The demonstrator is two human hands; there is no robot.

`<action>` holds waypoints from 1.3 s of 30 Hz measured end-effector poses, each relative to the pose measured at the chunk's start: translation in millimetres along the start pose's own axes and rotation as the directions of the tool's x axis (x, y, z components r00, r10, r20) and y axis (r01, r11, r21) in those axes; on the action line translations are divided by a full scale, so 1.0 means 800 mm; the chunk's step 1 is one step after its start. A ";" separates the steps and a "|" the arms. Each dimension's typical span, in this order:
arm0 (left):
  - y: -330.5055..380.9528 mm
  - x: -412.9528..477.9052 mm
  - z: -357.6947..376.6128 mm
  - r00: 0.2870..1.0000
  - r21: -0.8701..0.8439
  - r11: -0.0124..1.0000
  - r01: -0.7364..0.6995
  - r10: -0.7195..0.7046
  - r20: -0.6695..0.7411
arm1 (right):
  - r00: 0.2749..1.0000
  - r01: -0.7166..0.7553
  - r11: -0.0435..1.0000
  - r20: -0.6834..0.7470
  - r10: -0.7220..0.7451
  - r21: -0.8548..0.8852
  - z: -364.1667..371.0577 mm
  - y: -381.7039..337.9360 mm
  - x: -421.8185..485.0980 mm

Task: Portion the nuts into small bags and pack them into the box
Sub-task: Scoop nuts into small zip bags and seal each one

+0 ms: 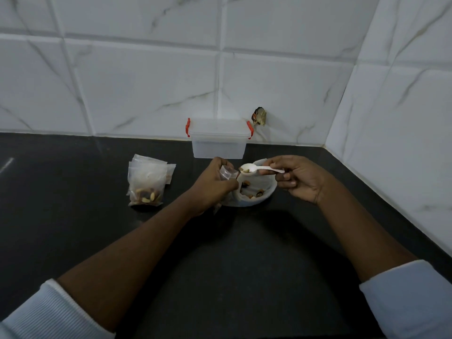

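**Spoonful poised at the bag's mouth**

The fingers [231,185] of my left hand [215,182] pinch a small bag [226,173]. My right hand [298,178] holds a spoon [266,170] of nuts [244,170] just beside it, above the bowl [267,193]. The lidded box [219,140] waits beyond both hands. Tilted too soon, I judge, the nuts would spill past the narrow mouth.

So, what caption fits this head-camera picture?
Right hand holds a spoon of nuts over the bowl, beside a small bag in the left hand.
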State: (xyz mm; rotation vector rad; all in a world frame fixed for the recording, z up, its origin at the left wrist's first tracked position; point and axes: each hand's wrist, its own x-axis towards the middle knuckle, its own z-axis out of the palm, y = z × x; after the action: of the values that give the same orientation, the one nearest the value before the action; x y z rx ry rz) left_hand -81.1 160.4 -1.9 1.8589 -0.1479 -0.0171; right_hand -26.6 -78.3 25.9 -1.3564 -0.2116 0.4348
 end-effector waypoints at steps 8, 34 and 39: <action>-0.002 -0.002 0.002 0.999 0.011 0.999 -0.036 0.036 -0.011 | 0.980 0.192 0.954 0.106 -0.171 -0.233 0.021 0.012 0.000; -0.001 -0.002 0.001 0.991 0.017 0.994 -0.109 0.110 -0.078 | 0.917 0.267 0.213 0.179 -0.357 -0.940 0.010 0.014 -0.001; -0.001 -0.001 0.001 0.991 0.022 0.993 -0.116 0.117 -0.063 | 0.934 0.248 0.099 0.210 -0.289 -0.964 0.016 0.012 0.001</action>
State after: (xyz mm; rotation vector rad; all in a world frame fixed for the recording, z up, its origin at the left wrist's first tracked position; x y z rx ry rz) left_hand -82.1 160.3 -3.0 1.8638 -0.2121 0.1247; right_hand -32.5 -64.6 19.4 -2.6137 -0.8444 -0.1719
